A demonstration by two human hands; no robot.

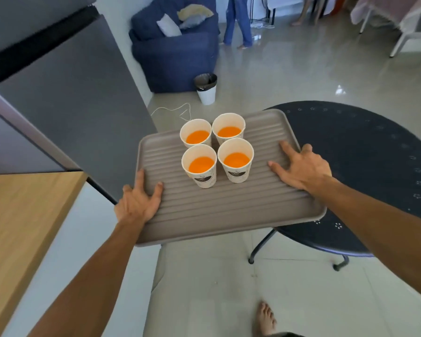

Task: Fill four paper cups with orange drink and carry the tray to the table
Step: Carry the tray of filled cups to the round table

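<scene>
A taupe ribbed tray (229, 210) is held level in the air, its right part over the edge of a round dark table (365, 152). Several white paper cups of orange drink stand upright in a tight square at the tray's far middle, among them the near-left cup (199, 165) and the near-right cup (235, 159). My left hand (137, 203) grips the tray's left rim, thumb on top. My right hand (301, 166) holds the right rim with its fingers spread flat on the tray's surface.
A grey fridge (71, 105) stands at the left and a wooden counter (22, 227) at the near left. A white bin (206, 88) and a cord lie on the tiled floor ahead, before a blue sofa (175, 57). A person's legs stand further back.
</scene>
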